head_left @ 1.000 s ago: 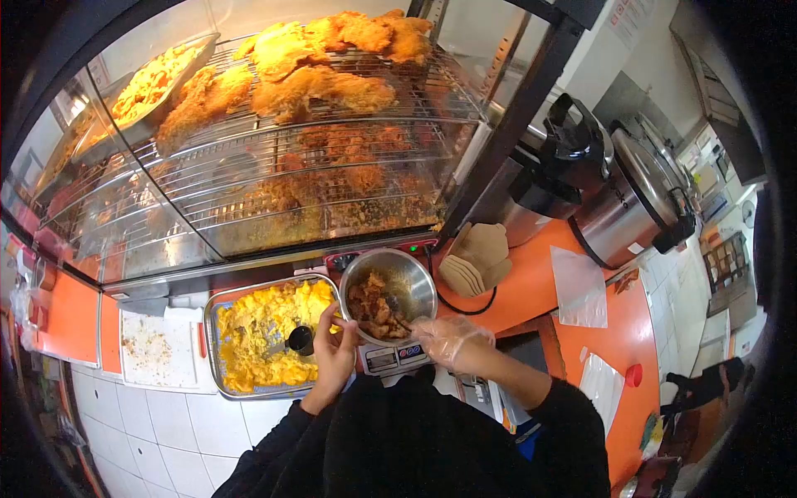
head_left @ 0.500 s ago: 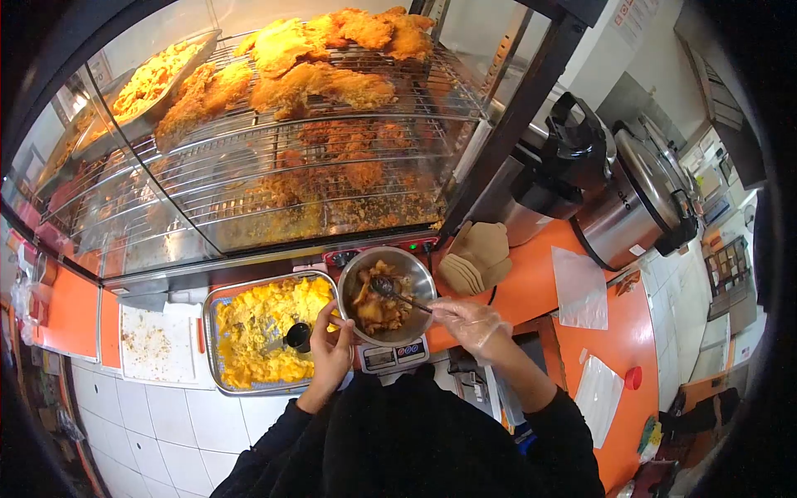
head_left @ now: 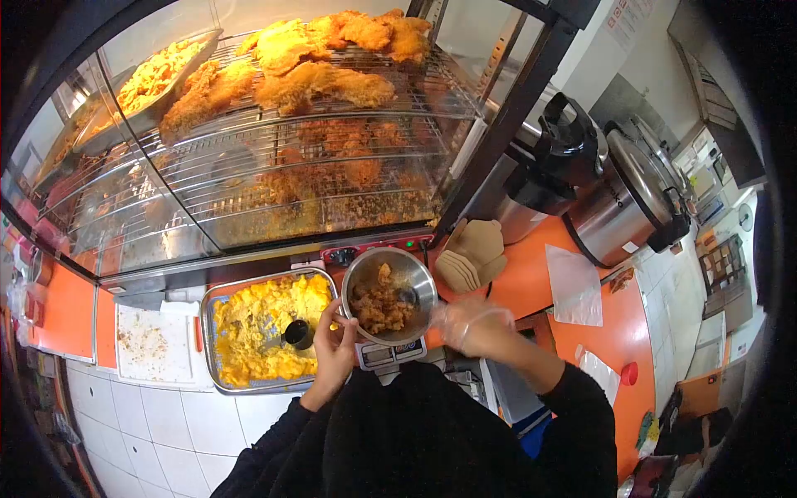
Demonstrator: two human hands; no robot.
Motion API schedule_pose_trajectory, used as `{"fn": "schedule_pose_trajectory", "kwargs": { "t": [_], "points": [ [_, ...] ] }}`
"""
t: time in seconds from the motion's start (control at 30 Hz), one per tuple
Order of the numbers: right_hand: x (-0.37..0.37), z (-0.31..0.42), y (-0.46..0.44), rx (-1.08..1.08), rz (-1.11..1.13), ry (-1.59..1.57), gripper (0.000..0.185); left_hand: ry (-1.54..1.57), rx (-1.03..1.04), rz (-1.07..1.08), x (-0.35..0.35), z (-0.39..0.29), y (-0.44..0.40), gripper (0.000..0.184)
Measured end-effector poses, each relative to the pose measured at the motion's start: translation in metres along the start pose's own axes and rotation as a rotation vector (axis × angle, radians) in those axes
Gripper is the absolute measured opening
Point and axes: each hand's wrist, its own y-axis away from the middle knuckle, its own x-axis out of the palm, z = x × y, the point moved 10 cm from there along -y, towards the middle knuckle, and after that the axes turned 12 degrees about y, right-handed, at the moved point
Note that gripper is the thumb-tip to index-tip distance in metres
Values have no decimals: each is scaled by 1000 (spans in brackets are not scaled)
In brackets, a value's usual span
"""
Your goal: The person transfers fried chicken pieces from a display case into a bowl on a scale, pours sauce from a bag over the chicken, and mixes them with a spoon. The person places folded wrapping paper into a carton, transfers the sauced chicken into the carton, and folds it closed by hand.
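Observation:
A steel bowl (head_left: 421,286) with pieces of browned food (head_left: 382,307) stands by a small digital scale (head_left: 378,355). My left hand (head_left: 334,349) is bare and pinches the bowl's left rim between thumb and fingers. At the bowl's right side is my right hand (head_left: 473,326), in a clear plastic glove and blurred by motion, with its fingers closed round the spoon's handle. The dark head of the spoon (head_left: 407,295) shows inside the bowl. Left of the bowl, a metal tray (head_left: 207,332) holds yellow food and a small black cup (head_left: 298,334).
Behind the bowl stands a glass warming cabinet (head_left: 290,245) with fried cutlets. Brown cartons (head_left: 469,257) and steel cookers (head_left: 618,199) are to the right, near a plastic bag (head_left: 573,286). A white board (head_left: 154,344) lies at the left.
My right hand has shifted with the spoon, whose head moved toward the bowl's right side. The food in the bowl has been turned over. My left hand stays at the rim.

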Motion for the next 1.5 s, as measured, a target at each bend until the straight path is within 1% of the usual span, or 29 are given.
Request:
{"fn": "schedule_pose_trajectory", "kwargs": {
  "t": [0.03, 0.07, 0.17, 0.2, 0.3, 0.4, 0.5, 0.6, 0.7, 0.73, 0.77, 0.83, 0.87, 0.97, 1.07, 1.17, 1.2, 1.3, 1.4, 1.5],
  "points": [
    [16, 8, 1, -116, -10, -47, 26, -33, 5, 0, 3, -5, 1, 42],
    [26, 9, 5, -34, 97, -200, 28, -65, 8, -3, 5, -8, 2, 42],
    [40, 15, 17, 122, 34, -613, 31, -37, -11, -1, 10, -6, 6, 43],
    [43, 18, 15, 148, 62, -621, 34, -36, -11, -2, 12, -8, 7, 43],
    [61, 18, 14, 283, -34, -905, 38, -47, -9, 10, 18, -9, 7, 42],
    [102, 27, -10, 190, -120, -1220, 39, -49, 0, 17, 17, -7, 8, 42],
    [82, 38, -5, 215, 24, -1260, 37, -12, 1, 10, 18, -9, 7, 43],
    [87, 32, -14, 124, -98, -1330, 35, -9, 3, -3, 8, -7, 2, 43],
    [56, 8, 8, 183, -229, -1013, 36, 22, -12, -32, -5, 4, -3, 42],
    [38, 1, 19, 267, -199, -886, 35, 64, -24, -36, -8, 9, -4, 41],
    [20, -1, 23, 261, -183, -728, 33, 106, -35, -39, -10, 12, -5, 40],
    [-13, -5, 32, 250, -150, -416, 29, 97, -54, -32, -13, 14, -7, 42],
    [-36, -5, 39, 342, -85, -249, 24, 92, -62, -26, -13, 15, -7, 43],
    [-32, -11, 32, 452, -103, -35, 28, 94, -67, -18, -11, 13, -7, 43],
    [0, 28, 13, 142, 63, 53, 26, 38, -42, -10, -2, 4, -5, 42],
    [1, 43, 23, 88, 54, -322, 23, 9, -20, 5, 5, 0, 0, 42],
    [4, 44, 22, 121, 116, -306, 23, -4, -17, 5, 5, 1, 1, 42],
    [25, 38, 14, 189, -106, -592, 26, 4, -9, 10, 7, 1, 2, 42],
    [43, 31, 0, 290, -162, -741, 32, -44, 11, 45, 12, -7, 2, 43],
    [87, 17, -22, 307, -257, -1019, 43, -3, 3, 0, 9, -7, 2, 43]
  ]
}}
